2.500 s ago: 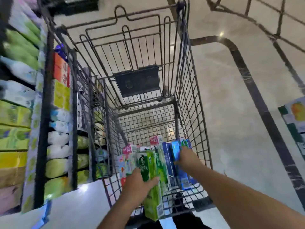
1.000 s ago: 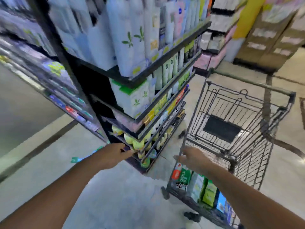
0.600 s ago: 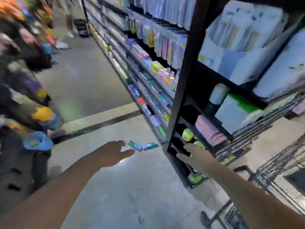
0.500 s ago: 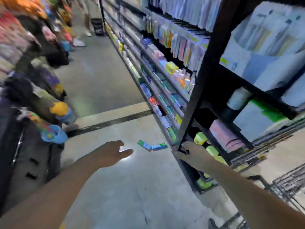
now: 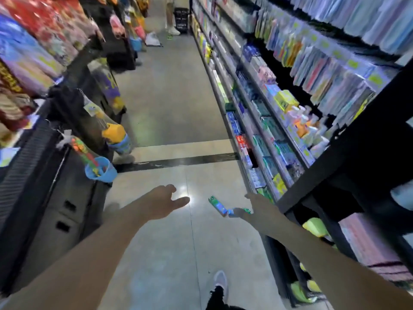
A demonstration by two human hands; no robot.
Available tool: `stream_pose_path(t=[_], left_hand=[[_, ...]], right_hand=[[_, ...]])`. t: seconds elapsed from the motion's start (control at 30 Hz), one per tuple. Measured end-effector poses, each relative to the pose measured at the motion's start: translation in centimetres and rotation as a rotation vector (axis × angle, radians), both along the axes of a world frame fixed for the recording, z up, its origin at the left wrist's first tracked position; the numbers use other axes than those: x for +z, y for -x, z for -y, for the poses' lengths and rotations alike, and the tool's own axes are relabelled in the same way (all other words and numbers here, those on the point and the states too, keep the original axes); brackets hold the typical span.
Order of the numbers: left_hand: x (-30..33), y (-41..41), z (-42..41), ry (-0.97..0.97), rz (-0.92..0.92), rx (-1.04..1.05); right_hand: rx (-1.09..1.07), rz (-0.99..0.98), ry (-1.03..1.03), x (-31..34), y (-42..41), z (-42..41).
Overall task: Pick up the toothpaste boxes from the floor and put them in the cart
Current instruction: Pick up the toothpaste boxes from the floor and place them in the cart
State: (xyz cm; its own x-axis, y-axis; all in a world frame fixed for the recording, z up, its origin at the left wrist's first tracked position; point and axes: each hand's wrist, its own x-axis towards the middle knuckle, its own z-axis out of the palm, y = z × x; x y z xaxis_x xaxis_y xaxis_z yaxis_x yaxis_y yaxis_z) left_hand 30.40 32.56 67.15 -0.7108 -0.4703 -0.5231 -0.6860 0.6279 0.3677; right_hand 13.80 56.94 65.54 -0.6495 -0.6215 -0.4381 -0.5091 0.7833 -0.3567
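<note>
Turning from the cart, now out of frame, the view has swung down an aisle, so another pickup is beginning. Polished grey floor [image 5: 169, 104] fills the centre, glossy, crossed by a dark stripe. Shelves [image 5: 263, 121] of cardboard cartons run along the right. Both hands reach forward empty, left hand [image 5: 166, 199] and right hand [image 5: 260, 209] with loose, spread fingers. Two slim rectangular boxes [image 5: 218, 205] lie end to end on the floor, lower centre, just beside the right fingertips.
</note>
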Motion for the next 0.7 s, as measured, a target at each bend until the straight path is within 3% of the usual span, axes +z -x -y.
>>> stream_pose_path(t=[0.3,0.7], left_hand=[[1.5,16.0,4.7,0.034,0.016,-0.104],[0.2,34.7,13.4,-0.005,0.009,-0.457]], right_hand=[[-0.092,0.01,-0.041,0.2,14.8,4.0],[-0.387,0.064,-0.035,-1.8,26.5,10.5]])
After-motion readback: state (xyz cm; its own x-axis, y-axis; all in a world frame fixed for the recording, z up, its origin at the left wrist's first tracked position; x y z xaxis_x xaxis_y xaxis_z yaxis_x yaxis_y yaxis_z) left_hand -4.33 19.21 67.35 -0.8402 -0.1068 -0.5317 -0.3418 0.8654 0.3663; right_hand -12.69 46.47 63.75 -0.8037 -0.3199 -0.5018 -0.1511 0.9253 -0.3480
